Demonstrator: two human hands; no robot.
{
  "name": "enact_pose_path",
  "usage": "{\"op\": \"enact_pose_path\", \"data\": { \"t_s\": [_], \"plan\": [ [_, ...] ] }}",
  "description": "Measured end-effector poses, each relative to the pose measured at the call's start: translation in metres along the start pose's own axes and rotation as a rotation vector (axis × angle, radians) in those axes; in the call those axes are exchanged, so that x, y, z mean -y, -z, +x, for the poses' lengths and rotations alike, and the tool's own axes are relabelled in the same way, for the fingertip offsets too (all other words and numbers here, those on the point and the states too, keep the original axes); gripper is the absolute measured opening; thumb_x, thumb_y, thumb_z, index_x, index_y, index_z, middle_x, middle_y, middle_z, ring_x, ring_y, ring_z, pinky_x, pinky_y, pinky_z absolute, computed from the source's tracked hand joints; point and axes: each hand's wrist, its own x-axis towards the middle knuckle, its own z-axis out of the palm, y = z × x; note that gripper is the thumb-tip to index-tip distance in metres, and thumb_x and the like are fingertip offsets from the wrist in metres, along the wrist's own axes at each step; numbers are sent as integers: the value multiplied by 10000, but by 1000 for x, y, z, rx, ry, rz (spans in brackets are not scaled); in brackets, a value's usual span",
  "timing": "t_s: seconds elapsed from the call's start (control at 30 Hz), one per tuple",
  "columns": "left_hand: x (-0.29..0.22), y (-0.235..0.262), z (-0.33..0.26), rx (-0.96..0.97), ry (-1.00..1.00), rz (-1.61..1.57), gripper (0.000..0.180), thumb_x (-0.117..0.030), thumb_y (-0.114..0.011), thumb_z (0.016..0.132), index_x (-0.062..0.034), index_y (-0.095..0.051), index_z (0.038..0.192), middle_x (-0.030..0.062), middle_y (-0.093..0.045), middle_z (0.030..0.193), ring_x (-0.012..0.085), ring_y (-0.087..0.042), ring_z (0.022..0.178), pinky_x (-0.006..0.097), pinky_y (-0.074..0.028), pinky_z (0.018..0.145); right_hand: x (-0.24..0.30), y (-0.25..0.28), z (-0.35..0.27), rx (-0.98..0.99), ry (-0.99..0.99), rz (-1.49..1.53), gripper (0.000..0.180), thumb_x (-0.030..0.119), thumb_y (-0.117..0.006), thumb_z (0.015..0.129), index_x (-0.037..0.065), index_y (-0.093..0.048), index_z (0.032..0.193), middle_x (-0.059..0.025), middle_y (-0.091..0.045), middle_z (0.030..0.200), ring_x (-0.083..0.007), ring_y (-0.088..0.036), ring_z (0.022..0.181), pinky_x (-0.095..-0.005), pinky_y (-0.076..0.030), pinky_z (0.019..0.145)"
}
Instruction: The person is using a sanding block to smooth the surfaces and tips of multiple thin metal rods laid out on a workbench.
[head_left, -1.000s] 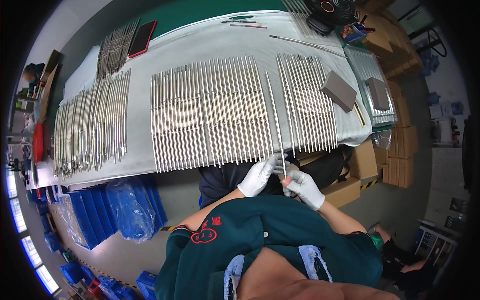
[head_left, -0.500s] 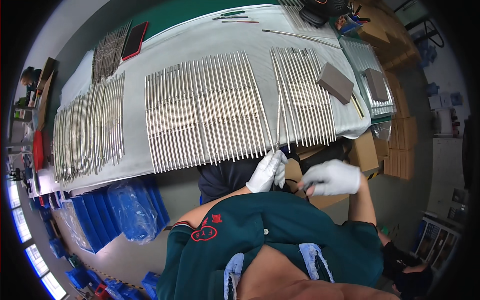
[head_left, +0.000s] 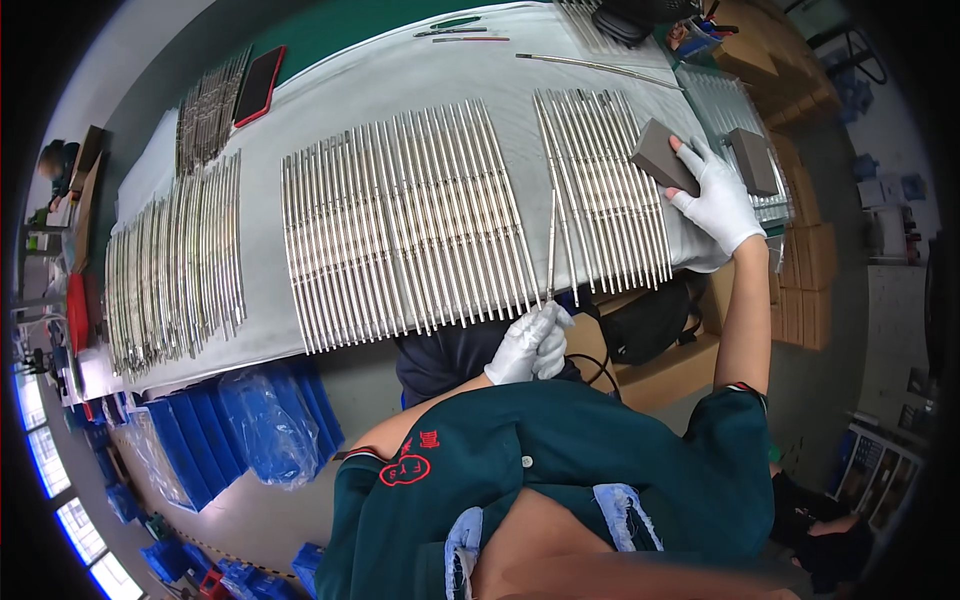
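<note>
My left hand, in a white glove, is closed around the lower end of a thin metal rod at the table's front edge. That rod points away from me, between two rows of similar silvery rods. On the right, my right hand, gloved in white with bare thumb and fingertip showing, reaches over a grey-brown rectangular block. Its thumb and forefinger are spread at the block's right side, and the other fingers stretch beyond. The block rests partly over the right-hand row of rods.
A wide row of rods covers the table's middle, with more rods at left. A red-edged phone lies behind. A second block sits on clear plastic trays at right. Blue crates stand below the table.
My right hand has moved from in front of my body up to the block at the table's right. My left hand stays on the rod. The view has shifted slightly.
</note>
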Motion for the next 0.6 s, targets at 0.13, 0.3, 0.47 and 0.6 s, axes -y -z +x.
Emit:
{"op": "enact_pose_path", "data": {
  "t_s": [0.13,0.3,0.47,0.6],
  "plan": [
    [4,1,0,-51,-15,53,319,-372,-482,998,-63,-550,1040,-44,-323,573,60,-301,429,215,-291,389,17,11,-5,30,-25,116,598,222,-691,782,195,-524,1356,-207,-489,1345,-391,-526,1159,-411,-423,986],
    [1,0,2,-107,35,62,310,-351,-489,1001,-58,-557,1078,-51,-331,565,47,-295,425,205,-269,378,62,20,-13,-168,474,109,535,148,-746,722,282,-631,1227,-149,-507,1295,-340,-490,1182,-419,-392,1012],
    [-2,-13,2,-198,23,129,263,-312,-480,1012,-73,-573,1071,-68,-343,563,16,-271,406,175,-197,354,112,-6,-4,-258,635,39,520,157,-751,675,336,-651,1153,-115,-534,1275,-322,-513,1153,-436,-425,973],
    [2,-12,1,-223,-21,141,200,-269,-505,1003,-89,-585,1031,-91,-339,552,5,-268,400,179,-183,347,82,5,4,-171,652,152,638,62,-783,608,317,-635,1173,-113,-507,1290,-349,-508,1123,-431,-443,928]
  ]
}}
